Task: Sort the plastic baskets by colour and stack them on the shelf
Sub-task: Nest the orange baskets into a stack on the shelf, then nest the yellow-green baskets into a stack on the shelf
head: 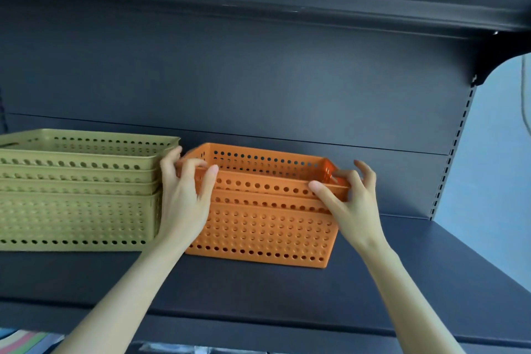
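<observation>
Head view shows the left hand (184, 195) and right hand (349, 201) gripping opposite ends of the top orange basket (258, 181), apparently nesting it into the orange stack (258, 230) just right of the green stack (77, 207) on the shelf (287, 293); the next move likely calls for pressing it level, then letting go.

A stack of olive-green baskets (77, 210), pierced with rows of round holes, is sitting nested and upright toward the left end of the dark shelf (287, 290), its long side facing the front edge. Just beside it on the right, a narrower stack of orange baskets (264, 227) with the same holes is standing near the middle of the shelf, turned slightly askew. The top orange basket (267, 185) is nesting in those below, the left hand (184, 198) gripping its left rim and the right hand (350, 204) pinching its right front corner.
</observation>
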Demonstrator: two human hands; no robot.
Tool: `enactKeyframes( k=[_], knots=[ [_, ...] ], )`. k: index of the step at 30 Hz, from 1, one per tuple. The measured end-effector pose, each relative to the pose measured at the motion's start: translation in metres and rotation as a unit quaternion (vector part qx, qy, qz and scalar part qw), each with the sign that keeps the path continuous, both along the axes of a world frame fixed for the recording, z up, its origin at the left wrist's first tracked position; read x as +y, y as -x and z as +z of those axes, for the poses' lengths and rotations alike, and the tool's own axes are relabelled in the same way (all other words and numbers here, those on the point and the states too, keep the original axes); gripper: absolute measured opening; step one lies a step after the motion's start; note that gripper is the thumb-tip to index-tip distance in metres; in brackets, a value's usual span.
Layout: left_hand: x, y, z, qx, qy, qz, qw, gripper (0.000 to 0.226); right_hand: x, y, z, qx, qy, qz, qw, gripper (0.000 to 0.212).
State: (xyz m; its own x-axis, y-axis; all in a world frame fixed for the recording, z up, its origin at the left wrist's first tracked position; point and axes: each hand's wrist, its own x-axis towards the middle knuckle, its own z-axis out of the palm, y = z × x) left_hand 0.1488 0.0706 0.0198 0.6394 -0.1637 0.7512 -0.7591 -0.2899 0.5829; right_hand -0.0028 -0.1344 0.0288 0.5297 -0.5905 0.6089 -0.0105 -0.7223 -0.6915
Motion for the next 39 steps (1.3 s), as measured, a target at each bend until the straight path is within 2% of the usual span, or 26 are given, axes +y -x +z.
enactKeyframes(
  k=[2,4,11,14,17,20,22,27,30,39],
  knots=[
    [-0.003,-0.003,-0.007,-0.076,-0.028,0.013,0.997,0.030,0.005,-0.001,-0.003,-0.004,0.078,0.001,0.997,0.042],
    [-0.006,-0.007,-0.012,-0.115,-0.057,0.019,0.992,0.029,0.012,-0.003,-0.004,0.013,0.123,0.017,0.992,0.038],
    [0.002,-0.007,-0.007,-0.126,-0.124,0.034,0.984,0.037,0.013,0.001,0.002,0.079,0.138,0.000,0.987,0.032],
    [0.010,-0.005,0.001,-0.121,-0.181,0.017,0.976,0.044,0.015,0.002,0.009,0.108,0.180,-0.026,0.977,0.034],
    [0.027,0.002,0.015,-0.133,-0.209,0.021,0.969,0.044,0.031,0.001,0.024,0.091,0.208,-0.022,0.974,0.027],
    [0.057,0.011,0.030,-0.145,-0.201,0.039,0.968,0.044,0.064,-0.004,0.039,0.045,0.185,0.032,0.981,0.022],
    [0.084,0.016,0.037,-0.142,-0.194,0.038,0.970,0.048,0.092,-0.010,0.045,0.021,0.176,0.069,0.982,0.022],
    [0.178,0.018,0.037,-0.154,-0.158,0.065,0.973,0.030,0.177,-0.035,0.045,-0.016,0.191,0.115,0.975,0.020],
    [0.247,0.008,0.024,-0.134,-0.167,0.092,0.973,0.039,0.237,-0.059,0.031,-0.026,0.185,0.137,0.973,0.018],
    [0.456,-0.046,-0.016,-0.078,-0.228,0.160,0.957,0.045,0.440,-0.141,-0.021,0.019,0.163,0.191,0.968,0.020]
  ],
)
